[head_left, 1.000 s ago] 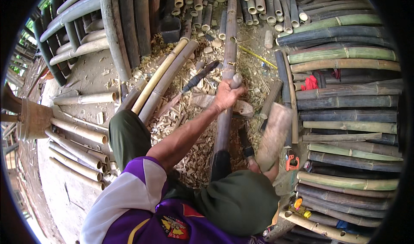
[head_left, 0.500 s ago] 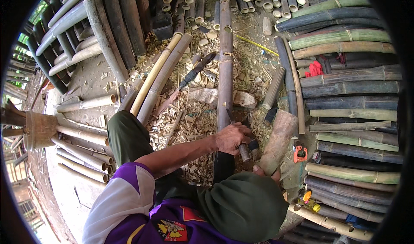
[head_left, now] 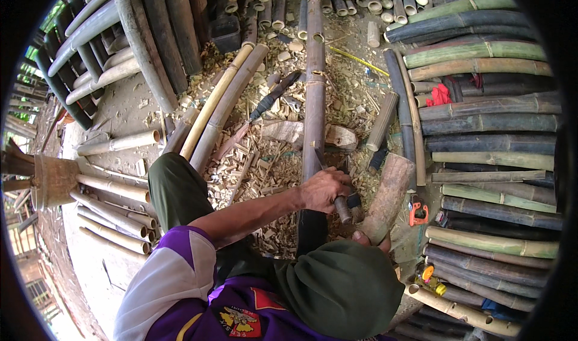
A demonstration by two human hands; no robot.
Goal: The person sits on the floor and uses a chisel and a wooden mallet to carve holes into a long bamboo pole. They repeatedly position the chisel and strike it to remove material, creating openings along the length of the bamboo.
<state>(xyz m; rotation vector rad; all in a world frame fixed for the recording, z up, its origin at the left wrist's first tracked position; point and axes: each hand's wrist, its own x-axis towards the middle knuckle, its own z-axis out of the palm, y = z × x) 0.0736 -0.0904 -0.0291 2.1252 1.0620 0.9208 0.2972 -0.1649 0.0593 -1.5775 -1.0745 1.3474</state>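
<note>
My left hand [head_left: 326, 190] is wrapped round the handle of a chisel-like tool [head_left: 342, 208]. Its dark blade meets a long brown bamboo pole [head_left: 315, 118] that runs away from me down the middle. My right hand [head_left: 372, 241] is mostly hidden behind a dark green cloth hood; a thumb and some fingertips show, closed on the near end of a thick, pale wooden club [head_left: 387, 193]. The club lies slanted just right of the tool, apart from its handle.
Wood chips [head_left: 241, 166] litter the ground. A knife with a wrapped handle [head_left: 271, 100] lies left of the pole, above a split wood block [head_left: 283, 132]. At right are an orange-handled tool [head_left: 418, 213], a yellow measuring tape [head_left: 361, 61] and stacked bamboo [head_left: 487, 124].
</note>
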